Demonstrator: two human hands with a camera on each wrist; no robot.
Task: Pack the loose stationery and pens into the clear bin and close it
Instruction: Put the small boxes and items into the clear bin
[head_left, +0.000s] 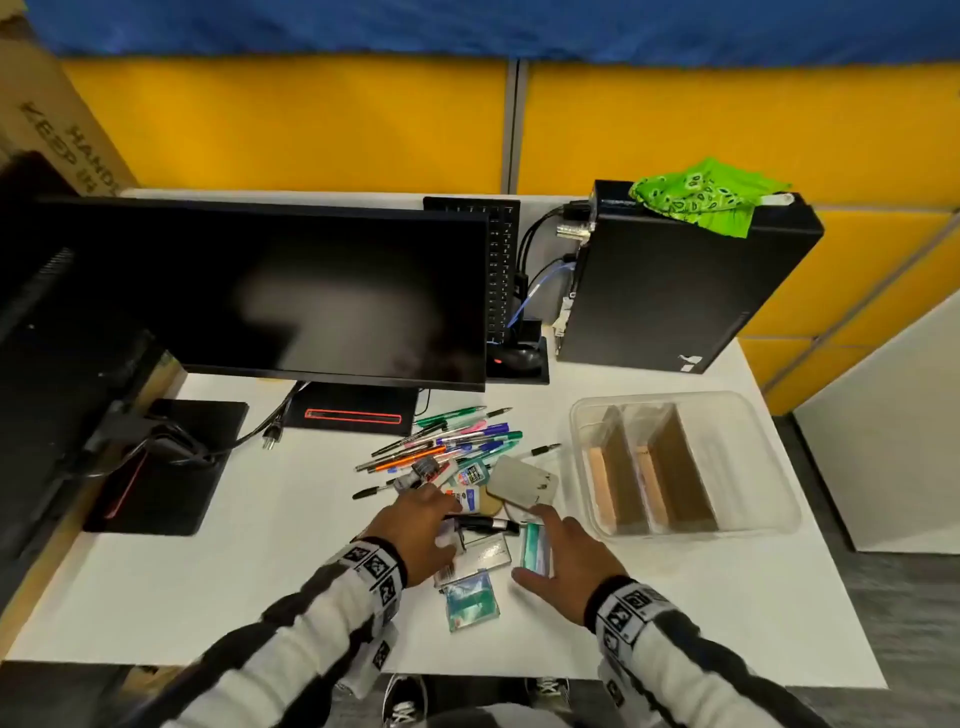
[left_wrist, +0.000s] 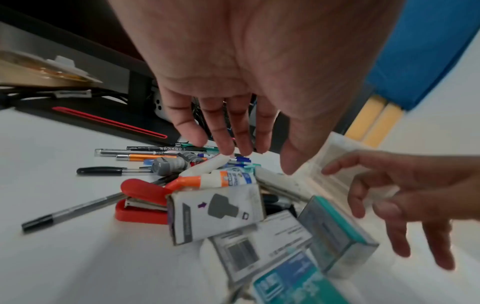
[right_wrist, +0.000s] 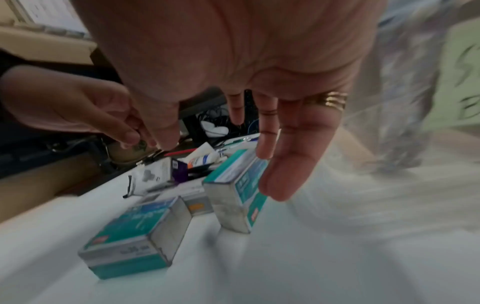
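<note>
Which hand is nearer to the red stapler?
Left. The left hand hovers over the left side of the pile, right above the red stapler. The right hand is beyond the teal boxes, toward the clear bin.

Clear bin (head_left: 769, 467) open, no lid on, upright right of pile, two brown cardboard dividers (head_left: 670, 467) inside. Loose pens (head_left: 447, 441) fanned flat on desk, glue bottle (left_wrist: 226, 179), red stapler (left_wrist: 141, 202), teal staple boxes (right_wrist: 135, 238) lying jumbled just beside them
</note>
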